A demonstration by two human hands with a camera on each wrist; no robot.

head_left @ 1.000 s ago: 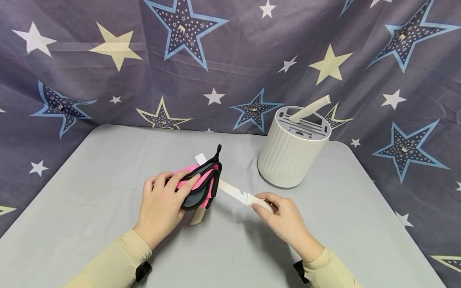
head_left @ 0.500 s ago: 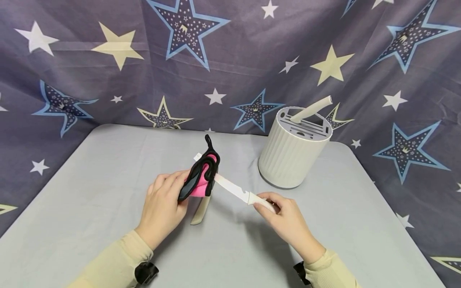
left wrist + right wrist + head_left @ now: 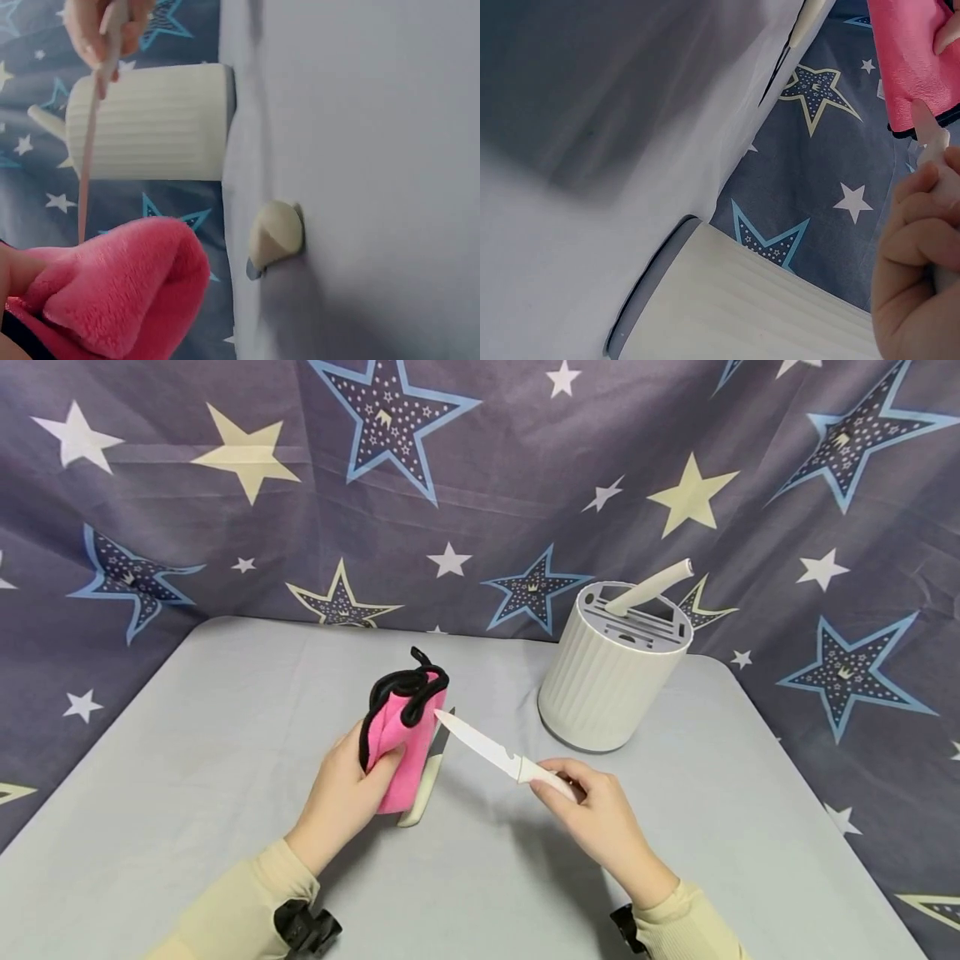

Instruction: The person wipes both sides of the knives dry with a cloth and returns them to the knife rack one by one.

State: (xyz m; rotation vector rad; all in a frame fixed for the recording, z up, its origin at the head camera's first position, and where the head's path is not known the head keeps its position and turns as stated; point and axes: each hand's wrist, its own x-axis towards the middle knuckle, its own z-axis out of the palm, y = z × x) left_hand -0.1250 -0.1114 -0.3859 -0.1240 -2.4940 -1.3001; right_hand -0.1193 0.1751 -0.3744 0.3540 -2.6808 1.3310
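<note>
My left hand [image 3: 348,789] grips a folded pink cloth [image 3: 401,760] with black edging and a loop, thumb across its pink face. In the left wrist view the fluffy cloth [image 3: 135,292] hangs above the table. My right hand [image 3: 596,814] holds a knife [image 3: 487,752] by its white handle, blade pointing up-left with its tip at the cloth's right side. In the right wrist view the fingers [image 3: 922,240] curl round that handle. A second knife [image 3: 426,785], with a cream handle and dark blade, lies on the table behind the cloth, partly hidden by it.
At the back right stands a ribbed cream knife block [image 3: 611,685] with a slotted grey top. One cream handle [image 3: 651,587] sticks out of it at a slant. The grey table [image 3: 225,735] meets a star-patterned curtain [image 3: 510,460] behind.
My left hand has turned the cloth and drawn it off the blade to the left, so the whole blade shows. More of the lying knife is visible. The right hand has barely moved.
</note>
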